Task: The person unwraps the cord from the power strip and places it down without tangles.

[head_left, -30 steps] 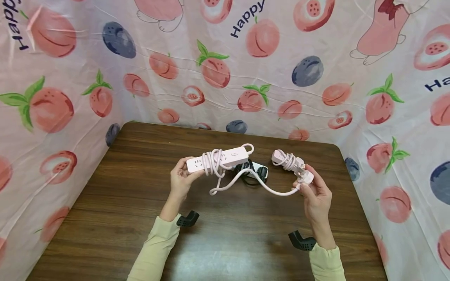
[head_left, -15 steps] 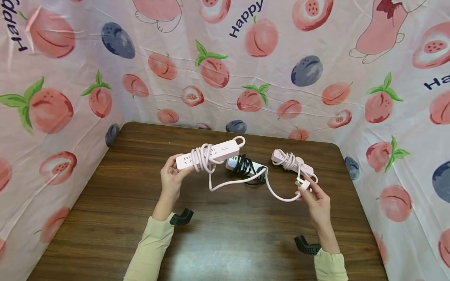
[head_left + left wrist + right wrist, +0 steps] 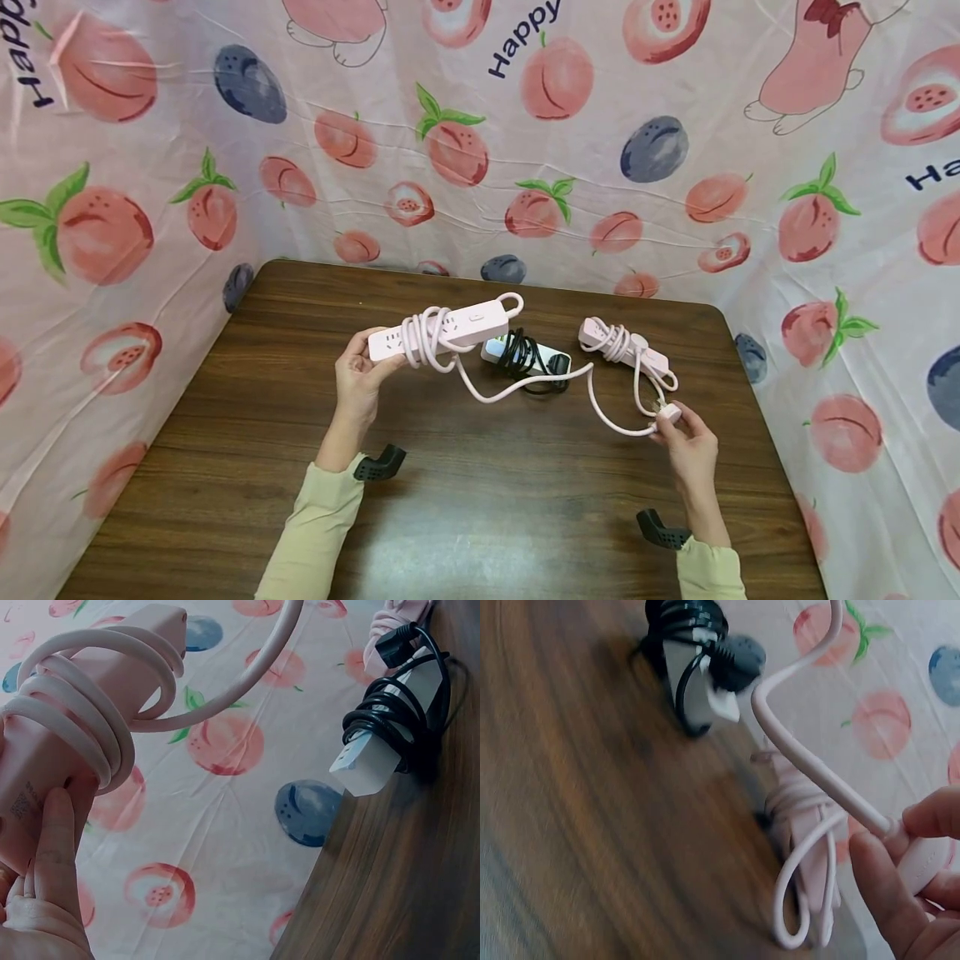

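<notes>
Now drawing the plug (image 3: 670, 413) farther right, pinched in the right hand (image 3: 692, 450), away from the pink power strip (image 3: 482, 322) gripped above the table (image 3: 225, 417) in the left hand (image 3: 356, 385), apparently freeing more cord (image 3: 489, 401).

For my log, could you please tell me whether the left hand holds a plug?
No, the left hand grips a pink power strip, while the right hand pinches its plug.
</notes>
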A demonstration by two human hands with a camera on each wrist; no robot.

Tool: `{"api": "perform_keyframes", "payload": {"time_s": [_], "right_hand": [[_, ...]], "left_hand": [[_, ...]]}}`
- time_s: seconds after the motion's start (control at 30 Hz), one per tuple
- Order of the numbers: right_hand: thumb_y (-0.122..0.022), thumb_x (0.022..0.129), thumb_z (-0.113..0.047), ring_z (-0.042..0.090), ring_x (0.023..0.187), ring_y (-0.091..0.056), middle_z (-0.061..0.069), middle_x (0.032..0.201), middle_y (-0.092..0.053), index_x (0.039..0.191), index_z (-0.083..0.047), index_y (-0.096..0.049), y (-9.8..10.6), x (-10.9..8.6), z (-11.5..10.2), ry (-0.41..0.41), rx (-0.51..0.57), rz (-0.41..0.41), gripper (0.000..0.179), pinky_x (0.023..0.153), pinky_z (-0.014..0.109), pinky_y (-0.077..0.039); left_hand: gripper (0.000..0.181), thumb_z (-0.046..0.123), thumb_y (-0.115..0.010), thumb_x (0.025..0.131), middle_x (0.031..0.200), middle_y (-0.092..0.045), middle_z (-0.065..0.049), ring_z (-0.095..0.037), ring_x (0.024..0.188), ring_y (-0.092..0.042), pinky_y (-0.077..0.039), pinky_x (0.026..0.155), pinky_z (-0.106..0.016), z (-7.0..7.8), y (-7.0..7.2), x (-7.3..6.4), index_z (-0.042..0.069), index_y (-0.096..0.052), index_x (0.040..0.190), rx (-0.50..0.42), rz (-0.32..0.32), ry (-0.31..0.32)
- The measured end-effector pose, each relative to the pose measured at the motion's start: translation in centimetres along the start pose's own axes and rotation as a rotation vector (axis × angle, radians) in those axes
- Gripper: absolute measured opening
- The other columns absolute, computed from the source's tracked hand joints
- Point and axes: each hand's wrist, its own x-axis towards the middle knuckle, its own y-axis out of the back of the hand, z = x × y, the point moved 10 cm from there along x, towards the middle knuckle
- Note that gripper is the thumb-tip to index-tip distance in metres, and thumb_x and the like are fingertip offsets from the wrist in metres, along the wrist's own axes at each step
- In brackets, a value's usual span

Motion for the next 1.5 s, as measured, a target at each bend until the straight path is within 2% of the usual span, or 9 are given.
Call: {"api": "perform_keyframes", "payload": {"time_s": [0.2, 0.4, 0.53, 0.6, 0.7, 0.77, 0.87, 1.07, 1.5], "right_hand": [[-0.064, 0.082, 0.003, -0.001, 0.058, -0.062, -0.003, 0.083, -0.06, 0.119, 0.017, -0.05, 1.8, 0.1, 2.7, -0.064, -0.165, 0.008, 0.042, 0.055, 0.016, -0.052], [-0.066, 0.081, 0.003, -0.01, 0.051, -0.054, 0.025, 0.089, -0.064, 0.113, 0.017, -0.054, 1.4, -0.6, 2.4, -0.053, -0.521, -0.046, 0.037, 0.049, 0.013, -0.048], [-0.072, 0.077, -0.001, -0.012, 0.055, -0.048, 0.029, 0.094, -0.065, 0.107, 0.012, -0.059, 1.6, -0.8, 2.8, -0.021, -0.693, -0.054, 0.035, 0.049, 0.007, -0.042], [-0.073, 0.075, -0.002, -0.008, 0.061, -0.051, 0.029, 0.096, -0.065, 0.105, 0.011, -0.06, 1.7, -0.8, 3.1, 0.0, -0.737, -0.058, 0.035, 0.052, 0.007, -0.04], [-0.075, 0.074, -0.003, 0.01, 0.07, -0.061, 0.028, 0.096, -0.066, 0.104, 0.009, -0.061, 1.6, -0.9, 3.5, 0.034, -0.799, -0.07, 0.035, 0.056, 0.012, -0.041], [-0.075, 0.074, -0.003, 0.025, 0.078, -0.064, 0.027, 0.096, -0.066, 0.104, 0.009, -0.061, 1.4, -1.1, 3.6, 0.051, -0.832, -0.079, 0.036, 0.061, 0.02, -0.044], [-0.075, 0.073, -0.004, 0.036, 0.085, -0.063, 0.026, 0.096, -0.066, 0.104, 0.006, -0.061, 1.1, -1.3, 3.4, 0.068, -0.884, -0.081, 0.036, 0.066, 0.036, -0.045], [-0.073, 0.07, -0.006, 0.044, 0.09, -0.055, 0.027, 0.096, -0.062, 0.103, 0.005, -0.063, 0.6, -1.8, 3.2, 0.073, -0.971, -0.071, 0.036, 0.07, 0.052, -0.041], [-0.078, 0.069, -0.007, 0.046, 0.098, -0.049, 0.03, 0.103, -0.056, 0.103, 0.007, -0.06, -0.2, -2.0, 3.8, 0.116, -0.981, -0.163, 0.041, 0.079, 0.054, -0.039]], "left_hand": [[0.042, -0.028, -0.058, 0.069, 0.094, -0.064, -0.006, -0.012, 0.085, -0.06, -0.053, 0.069, -0.019, 0.2, 0.1, 0.2, -0.003, -0.061, 0.102, -0.021, 0.0, 0.0], [0.042, -0.026, -0.06, 0.069, 0.095, -0.064, -0.006, -0.013, 0.085, -0.06, -0.053, 0.069, -0.02, 0.3, -0.3, 0.1, -0.002, -0.062, 0.103, -0.031, -0.021, 0.005], [0.042, -0.026, -0.061, 0.069, 0.095, -0.064, -0.006, -0.013, 0.086, -0.059, -0.053, 0.069, -0.02, 0.3, -0.4, 0.1, -0.001, -0.062, 0.103, -0.038, -0.025, 0.003], [0.042, -0.026, -0.061, 0.07, 0.095, -0.064, -0.006, -0.013, 0.085, -0.059, -0.053, 0.069, -0.02, 0.3, -0.4, 0.1, -0.001, -0.062, 0.103, -0.042, -0.026, 0.002], [0.041, -0.026, -0.061, 0.07, 0.096, -0.064, -0.007, -0.013, 0.086, -0.059, -0.053, 0.069, -0.02, 0.2, -0.4, 0.1, 0.0, -0.062, 0.102, -0.054, -0.031, 0.005], [0.041, -0.026, -0.061, 0.07, 0.096, -0.064, -0.007, -0.013, 0.086, -0.059, -0.053, 0.068, -0.02, 0.2, -0.4, 0.0, 0.0, -0.062, 0.102, -0.058, -0.033, 0.008], [0.041, -0.027, -0.06, 0.07, 0.096, -0.064, -0.007, -0.013, 0.085, -0.059, -0.053, 0.067, -0.02, 0.1, -0.5, 0.0, -0.001, -0.062, 0.102, -0.064, -0.035, 0.013], [0.041, -0.026, -0.06, 0.07, 0.095, -0.064, -0.007, -0.013, 0.085, -0.06, -0.054, 0.067, -0.02, 0.0, -0.8, -0.1, -0.003, -0.061, 0.103, -0.066, -0.048, 0.014], [0.041, -0.025, -0.062, 0.07, 0.095, -0.064, -0.006, -0.013, 0.084, -0.06, -0.054, 0.066, -0.021, -0.3, -0.7, -0.2, 0.0, -0.062, 0.103, -0.062, -0.046, 0.018]]}}
